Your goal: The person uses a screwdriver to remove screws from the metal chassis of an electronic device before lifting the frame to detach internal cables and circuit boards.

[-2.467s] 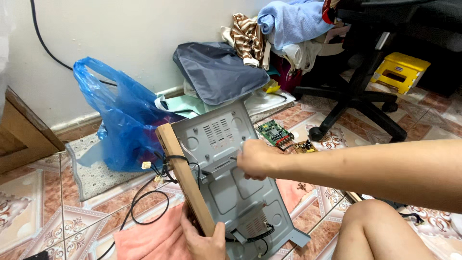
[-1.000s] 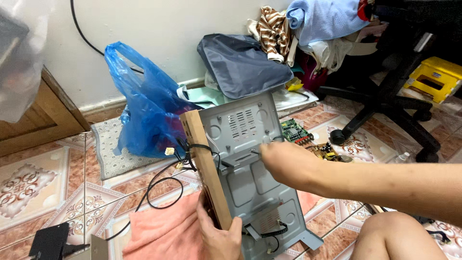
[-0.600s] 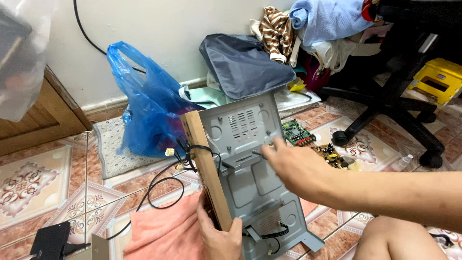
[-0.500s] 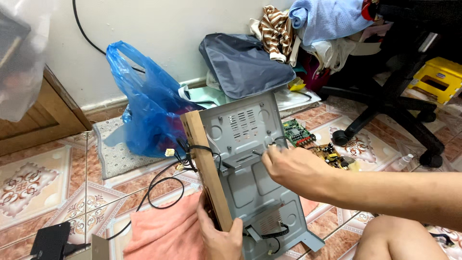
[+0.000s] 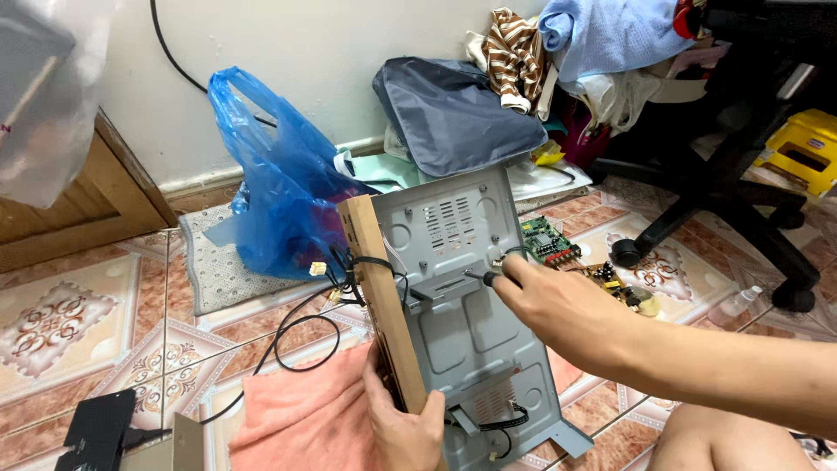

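Blue plastic bag [image 5: 270,187] against wall at left; black cable [image 5: 301,340] looped over tiled floor beside pink towel [image 5: 301,419]. Left hand [image 5: 405,423] clamped around wooden side panel [image 5: 384,305] of grey metal chassis [image 5: 466,323], held upright on the towel. Right hand [image 5: 545,301] closed on screwdriver [image 5: 479,277], tip against chassis bracket; green circuit board [image 5: 549,240] on floor behind.

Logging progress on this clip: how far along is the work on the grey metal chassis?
Done: circuit boards already lie out on the floor. In hand: the left hand props the chassis upright while the right hand puts a screwdriver to it. Left: wires remain attached.
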